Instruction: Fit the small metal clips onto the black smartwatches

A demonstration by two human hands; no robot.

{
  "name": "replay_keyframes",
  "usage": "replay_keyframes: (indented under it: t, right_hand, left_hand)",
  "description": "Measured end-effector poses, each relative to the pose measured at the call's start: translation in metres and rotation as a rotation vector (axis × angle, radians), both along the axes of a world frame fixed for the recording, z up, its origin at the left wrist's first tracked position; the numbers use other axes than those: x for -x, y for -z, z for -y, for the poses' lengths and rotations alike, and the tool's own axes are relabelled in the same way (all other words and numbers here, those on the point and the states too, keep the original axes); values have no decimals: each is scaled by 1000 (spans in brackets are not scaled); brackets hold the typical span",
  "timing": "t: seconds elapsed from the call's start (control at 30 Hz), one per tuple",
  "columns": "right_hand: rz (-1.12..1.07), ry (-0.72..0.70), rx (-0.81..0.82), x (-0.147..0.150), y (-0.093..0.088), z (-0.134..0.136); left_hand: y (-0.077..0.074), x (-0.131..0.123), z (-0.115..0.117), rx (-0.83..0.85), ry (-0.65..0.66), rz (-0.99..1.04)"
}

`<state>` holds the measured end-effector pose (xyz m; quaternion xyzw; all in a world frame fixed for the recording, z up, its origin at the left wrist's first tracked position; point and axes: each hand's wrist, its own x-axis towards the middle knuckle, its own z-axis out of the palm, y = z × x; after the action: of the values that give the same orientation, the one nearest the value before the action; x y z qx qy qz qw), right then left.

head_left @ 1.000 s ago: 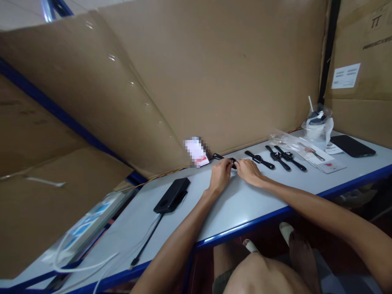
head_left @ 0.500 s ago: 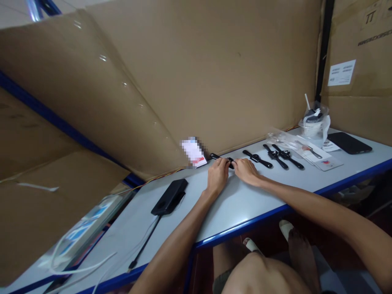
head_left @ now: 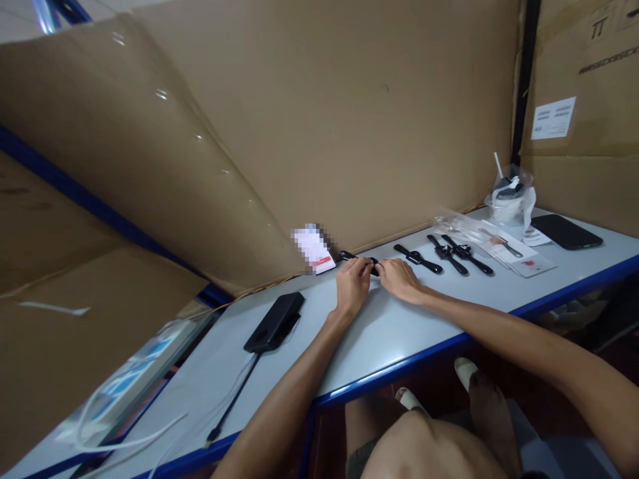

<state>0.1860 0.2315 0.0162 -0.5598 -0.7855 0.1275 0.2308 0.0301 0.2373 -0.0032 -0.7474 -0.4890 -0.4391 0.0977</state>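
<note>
mid-frame, the left hand (head_left: pixel 352 285) and the right hand (head_left: pixel 400 279) hide parts of a black tool (head_left: pixel 346 255); the detail between them is too small to make out. just left, a screen (head_left: pixel 313 250) is blurred into squares. at upper right, print on a white label (head_left: pixel 553 118) is too small to read, and its carton (head_left: pixel 594 143) is cut off by the edge.

Held slim black bar-shaped tool (head_left: pixel 345 255): glossy, smooth; coated metal or plastic, cannot tell. Three slim black double-handled tools (head_left: pixel 432 267): same gloss, bright highlights. Pale grey flat surface (head_left: pixel 369 332): smooth, soft sheen; blue edge rail (head_left: pixel 399 366) glossy, looks like painted metal. Tall brown panel (head_left: pixel 349 133): cardboard, mostly matt, shiny tape-like glints along the crease. Black rectangular block (head_left: pixel 274 319): plastic-looking, low sheen. Thin clear bag (head_left: pixel 449 221): crinkled, shiny plastic. White rectangular label (head_left: pixel 554 118): paper-like, matt.
</note>
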Motion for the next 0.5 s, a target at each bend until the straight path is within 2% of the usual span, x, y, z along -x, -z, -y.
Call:
replay_keyframes:
  t: [0.27,0.5]
  right_hand:
    - [-8,9,2,-1,2,-2]
    - [-21,21,21,0,1,-1]
  left_hand:
    - [4,7,-4,-40,26,-84]
    - [2,3,-1,-41,82,-69]
